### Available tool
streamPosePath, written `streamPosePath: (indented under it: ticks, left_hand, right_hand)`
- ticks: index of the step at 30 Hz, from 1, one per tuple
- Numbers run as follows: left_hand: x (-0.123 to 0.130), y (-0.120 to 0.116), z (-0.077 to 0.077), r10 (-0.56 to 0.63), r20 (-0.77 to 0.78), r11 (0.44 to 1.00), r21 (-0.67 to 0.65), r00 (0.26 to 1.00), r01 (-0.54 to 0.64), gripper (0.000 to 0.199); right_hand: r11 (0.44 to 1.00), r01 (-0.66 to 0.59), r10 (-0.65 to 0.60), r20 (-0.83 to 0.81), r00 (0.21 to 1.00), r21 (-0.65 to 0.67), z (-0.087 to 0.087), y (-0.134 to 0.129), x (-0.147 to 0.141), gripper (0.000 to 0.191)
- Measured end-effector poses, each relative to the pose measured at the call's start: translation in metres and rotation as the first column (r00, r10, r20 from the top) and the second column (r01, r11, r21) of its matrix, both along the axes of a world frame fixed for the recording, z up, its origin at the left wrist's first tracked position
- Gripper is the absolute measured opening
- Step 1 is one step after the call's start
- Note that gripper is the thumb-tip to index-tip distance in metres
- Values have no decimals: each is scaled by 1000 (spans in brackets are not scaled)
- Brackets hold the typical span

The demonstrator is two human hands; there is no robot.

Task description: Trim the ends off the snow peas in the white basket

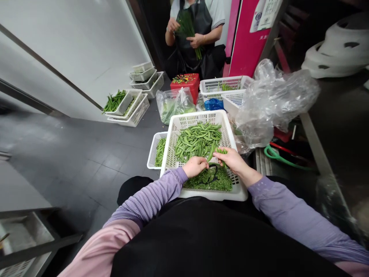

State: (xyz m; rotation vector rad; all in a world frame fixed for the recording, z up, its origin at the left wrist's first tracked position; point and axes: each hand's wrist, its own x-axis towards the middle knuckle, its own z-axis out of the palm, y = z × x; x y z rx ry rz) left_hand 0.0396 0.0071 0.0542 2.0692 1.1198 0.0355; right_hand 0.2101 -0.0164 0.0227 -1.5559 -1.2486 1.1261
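One green pod (211, 152) is resting between the two hands, above the white basket (198, 116): the right hand (232, 158) is holding it together with a small bunch of pods (221, 151), and the left hand (196, 166) is gripping its near end in a pinch. It is looking light, rather stiff and easy to snap, so a gentle hold near the ends should be serving better than pressing the middle. Inside the basket, a heap of pods (197, 140) is covering the far part, while fine green trimmings (213, 184) are filling the near part; a black looped object, perhaps scissors, is lying there and could be catching the fingers. A smaller basket (151, 156) is standing beside, on the left; clear plastic bags (273, 100) are crowding the right side. Beyond, a co-worker (211, 15) is holding long green stalks (186, 27).
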Motion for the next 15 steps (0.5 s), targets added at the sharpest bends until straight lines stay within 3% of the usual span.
streamPosePath:
  ticks: [2,4,6,8,10,12,13,15]
  left_hand:
    - [-3,-1,-2,-57,-125,984,161,990,77,28]
    - [-5,-2,-2,-108,-283,927,318,953,199,25]
    - [-7,-2,-1,-167,-379,857,400,910,324,24]
    - [-6,-1,1,-201,-386,813,447,901,372,24]
    - [-3,0,2,-168,-314,813,492,934,312,24]
    - [4,2,0,-55,-171,856,499,984,134,25]
    - [8,2,-2,28,-80,887,461,996,12,25]
    - [14,0,-14,211,71,938,267,975,-222,27]
  right_hand:
    - [972,-61,-20,342,940,226,6,-4,1,24]
    - [873,-315,24,612,790,373,12,-8,0,24]
    - [768,-552,118,774,622,326,15,-11,-3,25]
    - [746,-622,179,828,531,237,13,-13,-7,22]
    - [798,-566,204,789,580,209,8,-12,-12,18]
    - [882,-416,190,641,743,221,3,-9,-15,16]
    - [926,-312,161,524,836,213,1,-8,-17,17]
    - [985,-93,60,213,975,145,-1,-4,-15,21]
